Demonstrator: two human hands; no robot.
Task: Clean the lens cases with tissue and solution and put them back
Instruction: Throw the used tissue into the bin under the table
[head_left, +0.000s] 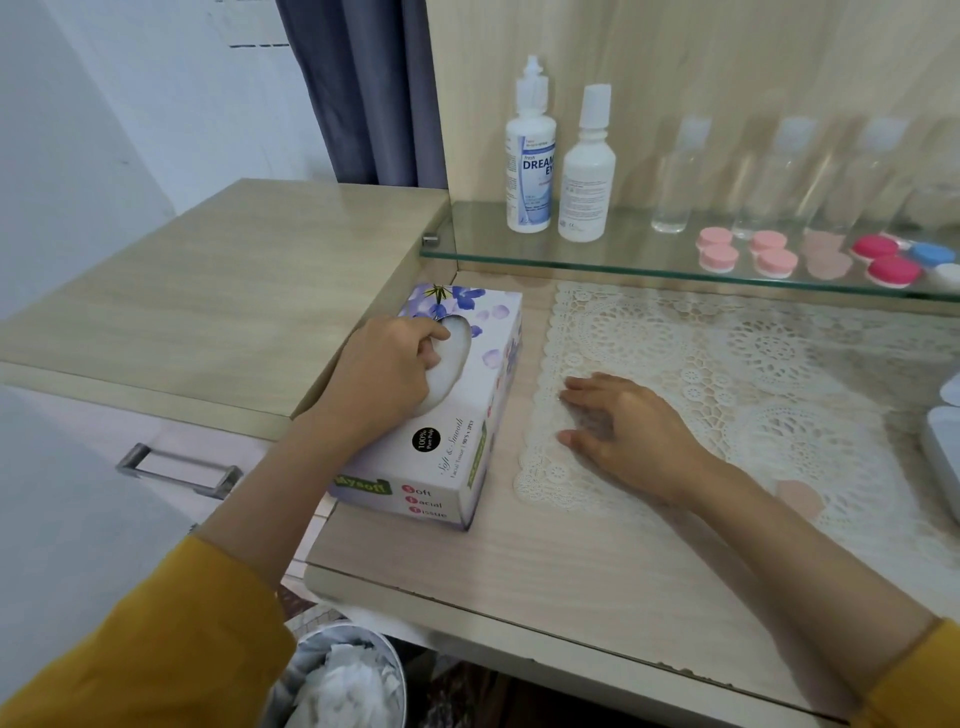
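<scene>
Reaching into the oval slot of the one tissue box (470, 457), the left hand (387, 366) curls its fingers and thumb round the white tissue (453, 358) that shows there, pinching it at the far end of the opening; the wrist bends down over the box and a mustard sleeve covers the forearm. The right hand (626, 426) lies palm down on the lace mat (737, 358), fingers straight and a little spread, holding nothing; its fingertips are blurred. The box stands on the desk (545, 566), just beside the mat's left edge. Above, on the glass shelf (493, 249), stand two white solution bottles (586, 182), side by side and capped, the left one with a blue printed label. To their right stands a row of clear bottles (675, 182), at least three, too blurred to count surely. In front of these lie the lens cases (718, 252), five twin-cup cases by my count: two pale pink, one blurred peach, one magenta, and one blue and white that is cut by the frame's edge. Below the desk, one bin (358, 670) holds crumpled white tissues.
</scene>
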